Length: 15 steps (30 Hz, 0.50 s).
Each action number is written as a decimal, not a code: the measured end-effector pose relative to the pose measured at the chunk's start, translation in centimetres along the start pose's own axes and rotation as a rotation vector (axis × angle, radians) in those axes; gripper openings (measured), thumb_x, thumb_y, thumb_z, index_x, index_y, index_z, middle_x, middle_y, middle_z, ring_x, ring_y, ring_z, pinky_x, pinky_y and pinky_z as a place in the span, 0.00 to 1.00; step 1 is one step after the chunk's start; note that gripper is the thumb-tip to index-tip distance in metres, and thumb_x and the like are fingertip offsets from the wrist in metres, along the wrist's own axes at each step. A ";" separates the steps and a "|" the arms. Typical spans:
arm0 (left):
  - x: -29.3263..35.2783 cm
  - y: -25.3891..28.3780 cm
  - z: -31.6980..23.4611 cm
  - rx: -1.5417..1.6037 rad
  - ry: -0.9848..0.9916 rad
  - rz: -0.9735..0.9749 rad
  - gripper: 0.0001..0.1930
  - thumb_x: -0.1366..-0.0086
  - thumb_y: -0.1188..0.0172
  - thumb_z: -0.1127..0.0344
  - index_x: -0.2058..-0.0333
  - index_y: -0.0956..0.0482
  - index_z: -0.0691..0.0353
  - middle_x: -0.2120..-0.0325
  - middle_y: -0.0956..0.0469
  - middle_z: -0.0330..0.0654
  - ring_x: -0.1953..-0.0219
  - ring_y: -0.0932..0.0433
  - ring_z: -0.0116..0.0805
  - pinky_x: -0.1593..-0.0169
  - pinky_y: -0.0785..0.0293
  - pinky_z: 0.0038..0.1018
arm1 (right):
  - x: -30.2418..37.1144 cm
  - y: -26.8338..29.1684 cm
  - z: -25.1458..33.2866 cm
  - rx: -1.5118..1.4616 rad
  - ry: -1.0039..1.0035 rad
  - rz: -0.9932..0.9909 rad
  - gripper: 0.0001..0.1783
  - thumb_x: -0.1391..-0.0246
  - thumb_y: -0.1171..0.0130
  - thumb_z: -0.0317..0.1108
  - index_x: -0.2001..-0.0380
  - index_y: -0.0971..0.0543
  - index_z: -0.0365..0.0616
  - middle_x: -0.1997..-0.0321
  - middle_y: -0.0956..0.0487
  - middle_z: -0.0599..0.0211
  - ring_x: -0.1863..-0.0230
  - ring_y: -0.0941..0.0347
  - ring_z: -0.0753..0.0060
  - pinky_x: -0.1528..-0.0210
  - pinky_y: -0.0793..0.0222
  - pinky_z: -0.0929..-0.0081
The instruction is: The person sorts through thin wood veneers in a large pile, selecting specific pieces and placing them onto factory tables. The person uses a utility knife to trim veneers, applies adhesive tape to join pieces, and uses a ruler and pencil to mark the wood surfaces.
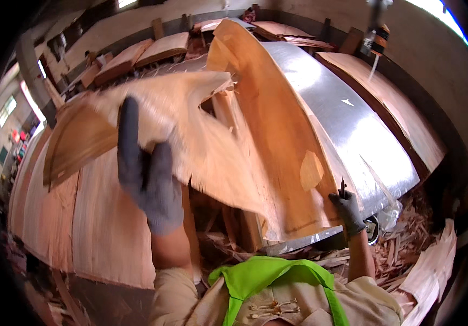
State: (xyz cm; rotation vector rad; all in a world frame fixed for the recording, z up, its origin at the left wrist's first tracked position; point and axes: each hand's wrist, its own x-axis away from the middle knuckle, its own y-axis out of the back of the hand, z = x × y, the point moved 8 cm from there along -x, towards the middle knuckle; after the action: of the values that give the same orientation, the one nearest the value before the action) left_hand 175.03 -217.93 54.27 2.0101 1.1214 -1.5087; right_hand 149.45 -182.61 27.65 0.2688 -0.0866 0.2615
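Note:
My left hand [152, 185], in a dark grey glove, is raised with its fingers stretched apart. Behind it a pale wood veneer sheet [201, 130] is lifted and curled, slightly blurred, with a ragged torn edge near its middle. An orange-tinted veneer sheet [266, 119] stands bent up beside it, its near end over the metal-topped table [342, 103]. At that sheet's near right corner my gloved right hand [348, 209] is closed around a small dark pointed tool [343, 187], whose exact kind I cannot make out. The hand's underside covers part of the table edge.
Stacked veneer sheets [109, 217] lie to the left, and another stack [391, 103] runs along the right wall. Wood scraps [402, 244] litter the floor at the right, near a clear plastic bag [390, 216]. A bottle [379, 41] hangs at the upper right. Further stacks [163, 48] stand at the back.

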 end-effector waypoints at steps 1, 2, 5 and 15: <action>0.5 -0.5 -0.8 -0.143 -0.056 0.047 0.27 0.41 0.52 0.67 0.43 0.40 0.71 0.42 0.40 0.57 0.40 0.40 0.48 0.40 0.43 0.36 | -0.4 0.9 -0.3 0.008 -0.011 -0.003 0.07 0.50 0.41 0.32 0.75 0.22 0.39 0.79 0.29 0.79 0.80 0.37 0.87 0.78 0.42 0.82; 1.0 -1.0 -1.6 -0.289 -0.120 0.090 0.25 0.38 0.54 0.64 0.44 0.41 0.68 0.43 0.40 0.59 0.41 0.39 0.52 0.42 0.40 0.39 | -0.7 1.8 -0.5 -0.015 -0.017 -0.007 0.07 0.51 0.41 0.32 0.75 0.22 0.39 0.80 0.28 0.79 0.80 0.36 0.86 0.78 0.42 0.82; 2.6 -2.8 -3.9 -0.580 -0.263 0.155 0.18 0.30 0.61 0.59 0.44 0.43 0.54 0.44 0.40 0.63 0.45 0.35 0.63 0.49 0.29 0.48 | -1.7 4.7 0.0 -0.042 -0.054 -0.027 0.09 0.51 0.39 0.35 0.74 0.21 0.39 0.78 0.25 0.77 0.78 0.33 0.85 0.76 0.38 0.82; 9.1 -16.1 -8.8 -0.803 -0.388 0.132 0.17 0.29 0.65 0.66 0.42 0.45 0.46 0.43 0.40 0.60 0.45 0.36 0.62 0.47 0.32 0.45 | -10.2 22.9 -2.8 0.009 -0.043 -0.006 0.09 0.52 0.40 0.34 0.75 0.22 0.38 0.81 0.27 0.75 0.83 0.34 0.83 0.83 0.39 0.80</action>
State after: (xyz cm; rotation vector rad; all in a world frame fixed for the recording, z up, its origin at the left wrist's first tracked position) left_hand 168.82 -198.65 51.38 1.1653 1.1465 -1.0625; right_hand 133.64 -163.04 29.48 0.2835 -0.1268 0.2504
